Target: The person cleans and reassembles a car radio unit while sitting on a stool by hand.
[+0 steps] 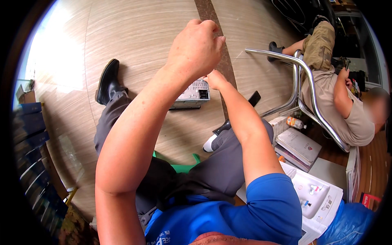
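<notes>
My left hand (pixel 198 47) is raised high in the middle of the view, its fingers curled closed; whatever they may hold is hidden. Below and behind it, my right hand (pixel 214 80) has its fingers bent together near the top of a silver metal electronic unit (pixel 190 92), and I cannot make out what is in them. The unit sits low between my legs, with a slotted face and a black connector block, partly hidden by my left forearm. A black phone-like rectangle (pixel 254 98) lies to the right of it.
A person (pixel 326 104) sits at the right beside a bent chrome tube frame (pixel 311 81). Nearer are a bottle (pixel 295 122), thick books (pixel 298 147) and a white plastic basin unit (pixel 318 196). Stacked blue boxes (pixel 30 122) line the left. Green plastic (pixel 183 167) shows under me.
</notes>
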`<action>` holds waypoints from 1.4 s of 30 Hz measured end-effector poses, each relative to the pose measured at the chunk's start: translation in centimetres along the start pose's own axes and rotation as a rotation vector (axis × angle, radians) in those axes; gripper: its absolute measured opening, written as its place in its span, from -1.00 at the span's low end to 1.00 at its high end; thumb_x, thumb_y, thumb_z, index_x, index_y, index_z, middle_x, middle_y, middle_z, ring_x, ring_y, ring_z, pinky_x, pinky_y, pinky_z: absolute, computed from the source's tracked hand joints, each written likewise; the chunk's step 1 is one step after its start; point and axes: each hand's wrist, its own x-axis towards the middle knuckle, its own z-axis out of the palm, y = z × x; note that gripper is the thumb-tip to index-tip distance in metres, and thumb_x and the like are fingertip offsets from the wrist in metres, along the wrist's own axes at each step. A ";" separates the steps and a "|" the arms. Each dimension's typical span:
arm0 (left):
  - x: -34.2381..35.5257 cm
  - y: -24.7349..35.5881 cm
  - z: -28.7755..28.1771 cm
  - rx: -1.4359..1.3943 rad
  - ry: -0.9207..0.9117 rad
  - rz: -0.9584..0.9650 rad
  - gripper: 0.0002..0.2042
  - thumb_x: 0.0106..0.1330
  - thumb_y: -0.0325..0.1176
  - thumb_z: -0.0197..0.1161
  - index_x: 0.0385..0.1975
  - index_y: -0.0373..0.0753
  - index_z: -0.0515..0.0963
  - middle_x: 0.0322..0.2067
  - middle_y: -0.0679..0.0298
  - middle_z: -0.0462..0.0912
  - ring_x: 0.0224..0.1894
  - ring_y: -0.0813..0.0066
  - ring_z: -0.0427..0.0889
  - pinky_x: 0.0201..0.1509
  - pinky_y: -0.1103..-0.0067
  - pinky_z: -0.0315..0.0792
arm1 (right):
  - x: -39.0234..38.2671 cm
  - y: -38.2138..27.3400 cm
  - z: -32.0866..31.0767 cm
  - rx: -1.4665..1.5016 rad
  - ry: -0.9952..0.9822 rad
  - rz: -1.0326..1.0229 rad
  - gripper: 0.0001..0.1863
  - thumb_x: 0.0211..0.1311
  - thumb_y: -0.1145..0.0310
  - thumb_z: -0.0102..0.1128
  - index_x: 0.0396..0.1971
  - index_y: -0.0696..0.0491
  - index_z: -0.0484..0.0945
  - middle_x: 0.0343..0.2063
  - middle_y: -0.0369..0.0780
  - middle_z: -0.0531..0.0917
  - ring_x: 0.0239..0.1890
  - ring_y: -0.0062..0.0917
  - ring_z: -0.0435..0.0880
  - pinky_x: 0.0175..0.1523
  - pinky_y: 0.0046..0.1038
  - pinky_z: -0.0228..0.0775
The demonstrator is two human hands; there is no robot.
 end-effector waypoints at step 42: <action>-0.1 -0.2 -0.3 0.134 -0.177 0.015 -0.67 0.31 -0.19 0.19 -0.04 -0.26 0.55 -0.05 0.01 0.56 0.00 0.04 0.56 0.09 0.31 0.44 | -1.4 -3.4 1.2 -0.273 0.141 0.050 -0.75 0.15 0.48 -0.04 -0.29 0.16 0.63 -0.27 0.02 0.69 -0.17 -0.14 0.70 -0.10 -0.22 0.57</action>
